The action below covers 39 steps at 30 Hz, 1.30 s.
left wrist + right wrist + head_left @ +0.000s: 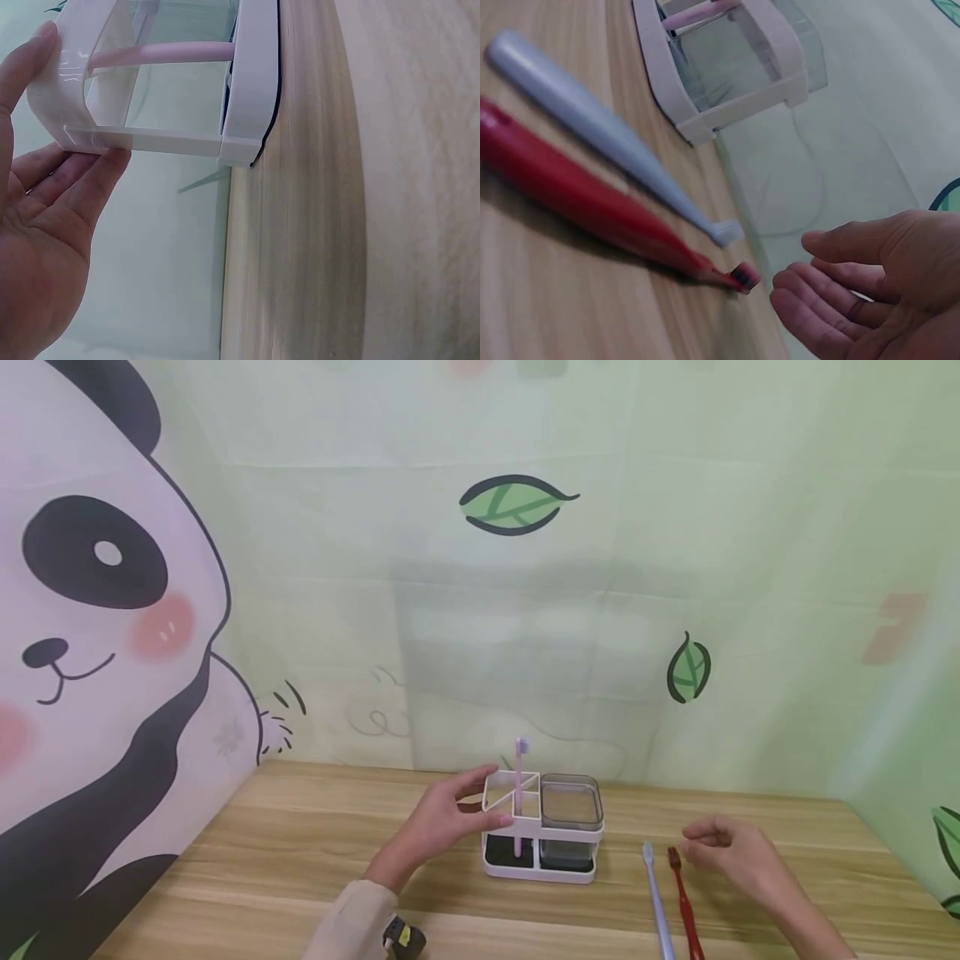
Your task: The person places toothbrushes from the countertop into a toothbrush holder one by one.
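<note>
My left hand (438,817) grips the left end of a white toothbrush holder (558,833), thumb on the front rim and fingers round the far side. In the left wrist view the fingertips press its upper frame (64,90). A pink toothbrush (518,781) stands upright in a front compartment, and a clear grey cup (570,806) sits in the right half. To the right, my right hand (738,858) hovers with loosely bent fingers, holding nothing. Close to its fingertips lies a red toothbrush (685,906), beside a light blue toothbrush (656,897); in the right wrist view both heads point toward the hand.
A wood-grain table (247,860) carries everything. Behind it hangs a pale green cloth (337,568) printed with leaves and a panda (172,710). A small black object with a yellow mark (405,937) is by the left sleeve (356,918).
</note>
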{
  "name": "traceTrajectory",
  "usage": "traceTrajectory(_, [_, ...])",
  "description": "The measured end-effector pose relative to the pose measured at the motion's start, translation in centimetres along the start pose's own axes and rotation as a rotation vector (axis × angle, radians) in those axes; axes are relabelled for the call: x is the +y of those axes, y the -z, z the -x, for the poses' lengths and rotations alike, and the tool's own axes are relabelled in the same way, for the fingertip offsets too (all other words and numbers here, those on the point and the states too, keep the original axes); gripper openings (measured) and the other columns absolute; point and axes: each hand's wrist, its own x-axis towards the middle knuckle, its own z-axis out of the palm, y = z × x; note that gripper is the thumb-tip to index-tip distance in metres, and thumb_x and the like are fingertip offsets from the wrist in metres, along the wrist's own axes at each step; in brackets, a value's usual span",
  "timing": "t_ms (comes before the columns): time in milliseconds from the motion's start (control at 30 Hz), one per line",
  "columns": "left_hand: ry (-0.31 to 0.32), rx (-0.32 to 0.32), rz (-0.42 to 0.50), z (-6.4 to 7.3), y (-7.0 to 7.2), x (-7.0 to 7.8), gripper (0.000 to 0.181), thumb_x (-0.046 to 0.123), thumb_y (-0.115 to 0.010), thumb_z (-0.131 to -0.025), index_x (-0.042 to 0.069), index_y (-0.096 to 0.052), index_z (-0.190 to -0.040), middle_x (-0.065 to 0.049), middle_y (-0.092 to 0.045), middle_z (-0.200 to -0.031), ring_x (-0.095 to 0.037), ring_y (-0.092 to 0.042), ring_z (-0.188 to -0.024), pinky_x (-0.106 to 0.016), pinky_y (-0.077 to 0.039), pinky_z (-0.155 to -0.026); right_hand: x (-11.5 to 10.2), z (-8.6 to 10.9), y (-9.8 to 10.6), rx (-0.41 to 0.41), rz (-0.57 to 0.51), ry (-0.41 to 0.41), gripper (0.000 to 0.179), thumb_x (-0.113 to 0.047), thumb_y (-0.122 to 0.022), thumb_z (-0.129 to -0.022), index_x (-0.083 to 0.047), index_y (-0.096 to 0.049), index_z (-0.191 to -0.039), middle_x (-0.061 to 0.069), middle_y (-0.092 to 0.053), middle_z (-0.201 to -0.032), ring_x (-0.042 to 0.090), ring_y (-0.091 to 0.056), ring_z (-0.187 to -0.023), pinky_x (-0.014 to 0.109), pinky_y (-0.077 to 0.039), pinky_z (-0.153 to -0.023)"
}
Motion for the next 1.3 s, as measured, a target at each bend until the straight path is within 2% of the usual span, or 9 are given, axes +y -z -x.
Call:
traceTrajectory(233, [-0.003,0.0,-0.015,0.0,0.0,-0.1,0.078,0.029,-0.089,-0.089,0.005,-0.055,-0.154,-0.02,-0.058,-0.151,-0.043,-0.063,-0.129,-0.047,-0.057,-0.101,1.1,0.4,-0.7,-0.039,0.028,-0.057,0.025,-0.01,-0.074,-0.098,0.008,-0.07,-0.114,0.005,-0.073,-0.097,0.022,-0.068,-0.089,0.035,-0.057,-0.075])
traceTrajectory(467, [0.012,-0.005,-0.001,0.0,0.0,0.0,0.079,0.029,-0.09,-0.089,0.005,-0.054,-0.155,-0.02,-0.058,-0.15,-0.044,-0.062,-0.13,-0.047,-0.057,-0.101,1.4,0.5,-1.8,-0.07,-0.08,-0.112,0.027,-0.003,-0.077,-0.093,0.016,-0.066,-0.11,0.006,-0.073,-0.089,0.023,-0.069,-0.079,0.036,-0.062,-0.069])
traceTrajectory(567, [0.013,-0.003,-0.004,0.0,0.0,0.0,0.079,0.029,-0.089,-0.089,0.005,-0.054,-0.155,-0.019,-0.058,-0.15,-0.044,-0.062,-0.13,-0.047,-0.057,-0.101,1.3,0.6,-2.2,-0.067,-0.08,-0.125,0.029,-0.002,-0.079,-0.091,0.016,-0.065,-0.11,0.007,-0.073,-0.087,0.023,-0.07,-0.078,0.037,-0.063,-0.069])
traceTrajectory(700, [0.017,-0.002,-0.011,0.1,0.0,0.1,0.078,0.031,-0.089,-0.089,0.007,-0.054,-0.155,-0.018,-0.058,-0.151,-0.043,-0.061,-0.131,-0.048,-0.056,-0.102,1.1,0.6,-2.5,-0.072,-0.06,-0.115,0.029,0.0,-0.08,-0.09,0.017,-0.064,-0.106,0.009,-0.072,-0.084,0.024,-0.07,-0.076,0.039,-0.063,-0.069])
traceTrajectory(933, [0.016,0.002,-0.015,0.1,0.0,0.0,0.078,0.031,-0.089,-0.089,0.007,-0.055,-0.155,-0.018,-0.058,-0.151,-0.043,-0.061,-0.131,-0.048,-0.056,-0.102,0.7,0.4,-2.8,-0.056,-0.019,-0.166,0.027,0.0,-0.081,-0.088,0.015,-0.065,-0.104,0.009,-0.071,-0.081,0.023,-0.07,-0.072,0.037,-0.063,-0.066])
traceTrajectory(1300, [0.001,0.002,-0.011,0.0,0.1,-0.1,0.08,0.029,-0.09,-0.089,0.004,-0.054,-0.155,-0.019,-0.058,-0.151,-0.042,-0.062,-0.13,-0.047,-0.057,-0.101,0.8,0.5,-2.5,-0.07,-0.086,-0.153,0.014,0.003,-0.073,-0.089,0.013,-0.07,-0.098,0.008,-0.071,-0.082,0.021,-0.068,-0.073,0.036,-0.063,-0.065])
